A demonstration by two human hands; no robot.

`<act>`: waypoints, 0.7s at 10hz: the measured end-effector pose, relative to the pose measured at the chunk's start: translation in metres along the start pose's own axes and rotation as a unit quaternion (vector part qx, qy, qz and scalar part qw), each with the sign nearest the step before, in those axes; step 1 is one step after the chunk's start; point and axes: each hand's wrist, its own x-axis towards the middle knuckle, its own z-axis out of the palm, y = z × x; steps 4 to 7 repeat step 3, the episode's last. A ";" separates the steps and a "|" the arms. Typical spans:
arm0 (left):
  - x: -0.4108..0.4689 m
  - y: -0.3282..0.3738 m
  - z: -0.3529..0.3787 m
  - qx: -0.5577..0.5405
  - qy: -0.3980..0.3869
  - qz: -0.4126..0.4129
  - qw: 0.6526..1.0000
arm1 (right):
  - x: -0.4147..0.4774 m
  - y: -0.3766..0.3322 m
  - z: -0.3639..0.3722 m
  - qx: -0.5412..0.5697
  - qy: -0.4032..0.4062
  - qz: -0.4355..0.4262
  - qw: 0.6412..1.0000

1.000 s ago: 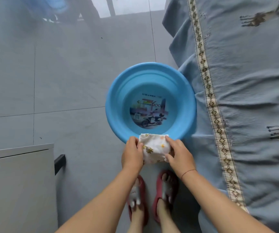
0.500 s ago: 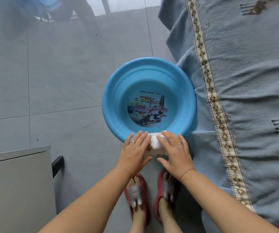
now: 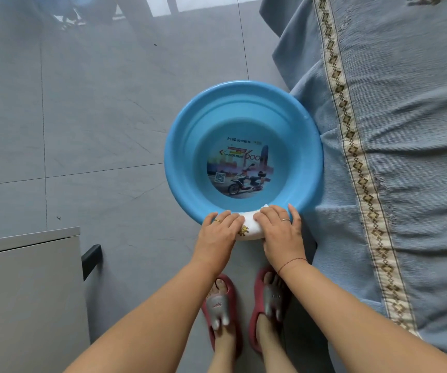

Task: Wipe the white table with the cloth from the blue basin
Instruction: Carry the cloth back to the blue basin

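Observation:
A round blue basin (image 3: 182, 168) stands on the grey tiled floor, with a printed scooter picture on its bottom. A white cloth (image 3: 249, 228) with small yellow prints lies folded over the basin's near rim. My left hand (image 3: 218, 234) rests flat on the cloth's left part, fingers spread. My right hand (image 3: 280, 231) presses on its right part, fingertips on the rim. Most of the cloth is hidden under both hands. The corner of a pale table or cabinet (image 3: 25, 292) shows at the lower left.
A bed with a blue-grey cover (image 3: 405, 157) and a patterned band fills the right side, touching the basin. My feet in red slippers (image 3: 243, 313) stand just behind the basin. A black handle (image 3: 90, 261) juts from the cabinet. Grey floor tiles (image 3: 95, 117) stretch to the left.
Both hands lowered the cloth from in front of me onto the basin's near rim. They went from gripping its sides to lying flat on top of it.

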 end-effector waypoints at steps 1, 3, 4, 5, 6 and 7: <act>0.000 -0.002 0.001 0.027 -0.085 -0.024 0.996 | 0.000 0.000 -0.005 -0.004 -0.066 -0.002 0.998; -0.003 0.010 -0.050 0.019 -0.009 -0.038 0.999 | -0.006 -0.007 -0.046 -0.002 -0.145 0.000 0.989; -0.003 0.010 -0.050 0.019 -0.009 -0.038 0.999 | -0.006 -0.007 -0.046 -0.002 -0.145 0.000 0.989; -0.003 0.010 -0.050 0.019 -0.009 -0.038 0.999 | -0.006 -0.007 -0.046 -0.002 -0.145 0.000 0.989; -0.003 0.010 -0.050 0.019 -0.009 -0.038 0.999 | -0.006 -0.007 -0.046 -0.002 -0.145 0.000 0.989; -0.003 0.010 -0.050 0.019 -0.009 -0.038 0.999 | -0.006 -0.007 -0.046 -0.002 -0.145 0.000 0.989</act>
